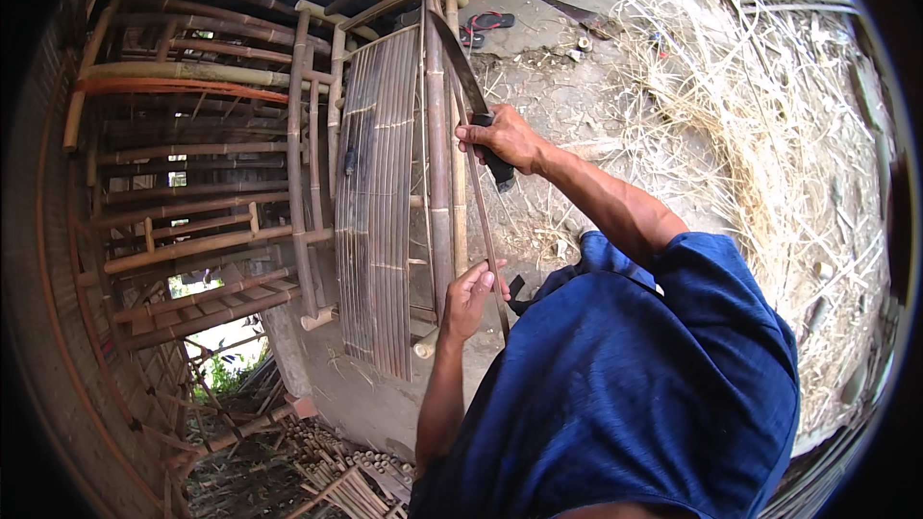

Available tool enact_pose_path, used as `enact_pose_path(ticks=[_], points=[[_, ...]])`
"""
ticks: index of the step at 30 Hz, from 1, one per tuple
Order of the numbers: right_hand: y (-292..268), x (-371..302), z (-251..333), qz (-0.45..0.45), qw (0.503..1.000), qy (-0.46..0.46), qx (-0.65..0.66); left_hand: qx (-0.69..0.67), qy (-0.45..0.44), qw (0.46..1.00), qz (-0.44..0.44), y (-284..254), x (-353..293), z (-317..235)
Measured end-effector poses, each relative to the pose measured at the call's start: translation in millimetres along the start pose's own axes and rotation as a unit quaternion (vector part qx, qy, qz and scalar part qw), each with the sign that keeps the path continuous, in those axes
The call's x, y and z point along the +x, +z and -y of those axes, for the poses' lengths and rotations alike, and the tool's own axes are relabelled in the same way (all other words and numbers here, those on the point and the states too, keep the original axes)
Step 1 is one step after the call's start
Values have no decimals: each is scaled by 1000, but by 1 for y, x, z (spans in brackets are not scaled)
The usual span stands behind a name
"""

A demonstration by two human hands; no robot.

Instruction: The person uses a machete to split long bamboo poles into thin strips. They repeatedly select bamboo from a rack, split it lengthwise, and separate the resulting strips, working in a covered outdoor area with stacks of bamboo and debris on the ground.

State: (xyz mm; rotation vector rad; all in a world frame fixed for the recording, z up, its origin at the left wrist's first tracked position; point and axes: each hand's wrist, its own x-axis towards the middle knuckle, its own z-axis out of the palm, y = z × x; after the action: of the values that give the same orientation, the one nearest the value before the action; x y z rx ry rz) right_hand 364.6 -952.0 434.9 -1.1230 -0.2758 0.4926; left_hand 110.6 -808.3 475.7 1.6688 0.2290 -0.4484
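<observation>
My right hand (511,140) is wrapped round the black handle of a machete (465,69), whose dark blade points up and away to the left. A long, thin bamboo strip (486,216) runs lengthwise below the blade, and the thumb side of my right hand lies against it. Lower down, my left hand (467,300) pinches the strip between thumb and fingers, close to my blue shirt. Just left of both hands is a bamboo bench (440,173), with a mat of narrow bamboo slats (383,202) lying on it.
Bamboo frames (202,150) are stacked on the left. Pale shavings (711,125) spread over the ground at right. Flip-flops (492,21) and a saw-like flat tool (577,14) lie at the far side. Cut bamboo pieces (336,452) are heaped at the lower left.
</observation>
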Motion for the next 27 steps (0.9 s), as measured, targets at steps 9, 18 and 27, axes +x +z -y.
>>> enact_pose_path(ticks=[9,18,27], points=[[-40,-14,1,-4,934,30,-356,-288,-24,954,-79,13,8,6],[8,-124,-18,169,796,34,-580,-4,-54,983,-174,-6,37,19],[28,-113,-32,133,829,-42,-541,11,-52,965,-258,-7,30,-8]])
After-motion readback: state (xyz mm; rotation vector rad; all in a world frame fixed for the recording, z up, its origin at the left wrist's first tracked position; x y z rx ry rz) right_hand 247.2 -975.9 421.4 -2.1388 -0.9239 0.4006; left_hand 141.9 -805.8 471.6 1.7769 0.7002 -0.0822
